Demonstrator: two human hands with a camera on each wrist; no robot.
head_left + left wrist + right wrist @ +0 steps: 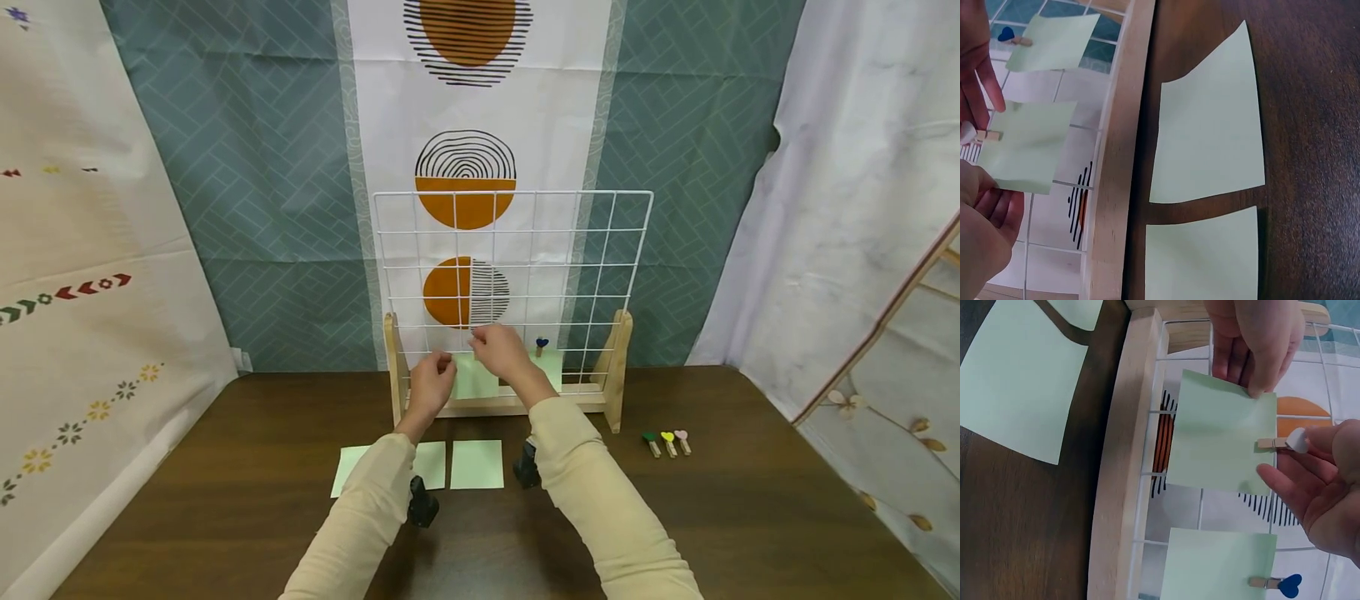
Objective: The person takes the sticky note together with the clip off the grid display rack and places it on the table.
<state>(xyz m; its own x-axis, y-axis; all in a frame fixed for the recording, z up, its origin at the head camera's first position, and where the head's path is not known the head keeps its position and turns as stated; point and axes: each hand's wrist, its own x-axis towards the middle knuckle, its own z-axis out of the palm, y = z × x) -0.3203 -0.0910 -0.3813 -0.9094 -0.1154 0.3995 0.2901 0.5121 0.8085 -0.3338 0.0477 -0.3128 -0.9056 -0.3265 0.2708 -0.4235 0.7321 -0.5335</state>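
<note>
A pale green square of paper (474,379) lies against the white wire grid (592,192). My left hand (432,385) pinches its left edge between thumb and fingers. At its top edge, my right hand (501,350) holds a small wooden clothespin with a white heart (1297,440) by the heart end. The clothespin's wooden tip overlaps the paper in both wrist views. Just to the right hangs another green paper (1216,565), with a blue-heart clothespin (1290,585) at its top edge.
The grid stands in a wooden base (619,367) on a dark table (720,517). Green papers (477,464) lie before it, partly behind the left sleeve. To the right are clothespins with green (651,443), yellow (668,443) and pink (682,442) hearts. A patterned curtain (262,167) hangs behind.
</note>
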